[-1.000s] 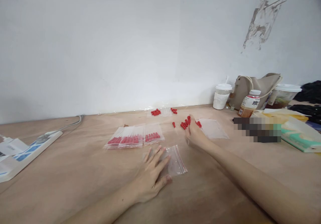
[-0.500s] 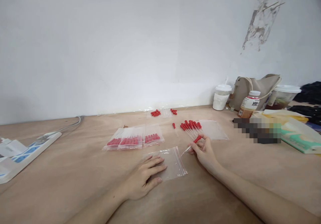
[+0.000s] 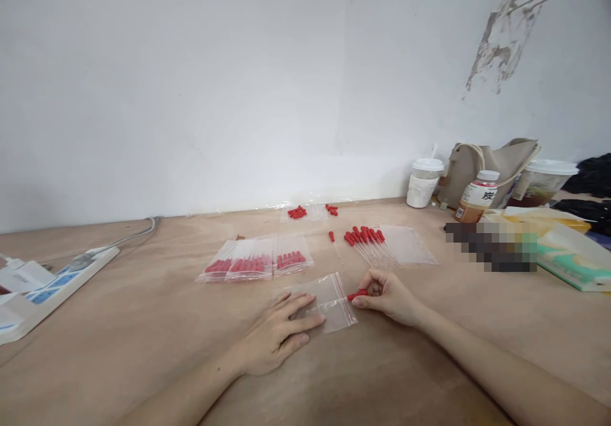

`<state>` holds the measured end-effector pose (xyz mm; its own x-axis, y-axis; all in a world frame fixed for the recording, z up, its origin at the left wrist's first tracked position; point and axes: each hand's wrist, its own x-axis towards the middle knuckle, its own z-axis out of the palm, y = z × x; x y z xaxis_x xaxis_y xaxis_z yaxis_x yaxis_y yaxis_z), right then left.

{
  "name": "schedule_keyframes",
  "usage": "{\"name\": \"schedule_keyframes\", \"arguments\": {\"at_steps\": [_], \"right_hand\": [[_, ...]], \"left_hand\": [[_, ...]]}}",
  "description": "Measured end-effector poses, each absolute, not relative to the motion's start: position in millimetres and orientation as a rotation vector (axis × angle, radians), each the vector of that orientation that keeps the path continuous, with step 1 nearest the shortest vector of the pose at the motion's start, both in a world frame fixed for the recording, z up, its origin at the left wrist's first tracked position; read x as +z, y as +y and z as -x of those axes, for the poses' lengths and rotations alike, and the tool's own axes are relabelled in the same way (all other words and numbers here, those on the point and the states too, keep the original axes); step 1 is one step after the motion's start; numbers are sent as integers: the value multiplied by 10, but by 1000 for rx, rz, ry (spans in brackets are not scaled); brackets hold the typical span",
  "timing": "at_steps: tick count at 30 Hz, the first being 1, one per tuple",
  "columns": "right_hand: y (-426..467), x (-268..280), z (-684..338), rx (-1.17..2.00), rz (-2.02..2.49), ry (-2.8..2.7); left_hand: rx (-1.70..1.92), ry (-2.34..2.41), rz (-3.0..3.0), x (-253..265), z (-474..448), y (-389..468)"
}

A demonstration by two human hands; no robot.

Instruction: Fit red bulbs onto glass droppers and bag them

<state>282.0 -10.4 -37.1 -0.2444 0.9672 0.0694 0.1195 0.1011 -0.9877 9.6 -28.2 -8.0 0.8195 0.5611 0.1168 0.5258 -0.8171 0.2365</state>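
Observation:
My left hand [image 3: 281,330] lies flat, fingers spread, over a clear zip bag [image 3: 334,324] on the table. My right hand [image 3: 386,298] pinches a dropper by its red rubber bulb [image 3: 358,294]; its thin clear tube runs left into the bag's red-lined mouth. Behind my right hand lies a fan of red-bulbed droppers [image 3: 365,236], partly over another clear bag [image 3: 410,245]. One single dropper [image 3: 332,237] rests just left of them. Several zip bags filled with droppers [image 3: 248,263] lie side by side beyond my left hand.
Loose red bulbs [image 3: 296,213] and clear plastic lie by the wall. A white power strip [image 3: 62,292] is at left. At right stand a lidded paper cup [image 3: 424,184], a drink bottle [image 3: 477,197], a beige bag [image 3: 458,168], another cup [image 3: 544,184] and a green-white packet [image 3: 573,260].
My right hand has moved down and slightly left, bringing the dropper level and its tube into the bag's mouth. The left hand stays on the bag, its fingers shifted slightly.

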Motion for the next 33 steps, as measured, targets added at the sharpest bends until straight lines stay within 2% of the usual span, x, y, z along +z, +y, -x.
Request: {"name": "schedule_keyframes", "arguments": {"at_steps": [8, 13, 18, 21, 27, 33], "right_hand": [[-154, -327, -2787, 1512, 883, -1638], [-146, -267, -2758, 1488, 699, -1743], [-136, -294, -2719, 1694, 640, -1740], [-137, -311, -2680, 1648, 719, -1684], [-114, -361, -2649, 1507, 886, -1619], [-102, -309, -2693, 1346, 967, -1808]], "left_hand": [[220, 796, -2822, -32, -113, -283], [256, 743, -2803, -32, -109, -285], [228, 738, -2809, -32, -117, -285], [263, 743, -2768, -45, -109, -282], [604, 957, -2425, -126, 7, -220], [551, 942, -2460, -107, 45, -190]]}}
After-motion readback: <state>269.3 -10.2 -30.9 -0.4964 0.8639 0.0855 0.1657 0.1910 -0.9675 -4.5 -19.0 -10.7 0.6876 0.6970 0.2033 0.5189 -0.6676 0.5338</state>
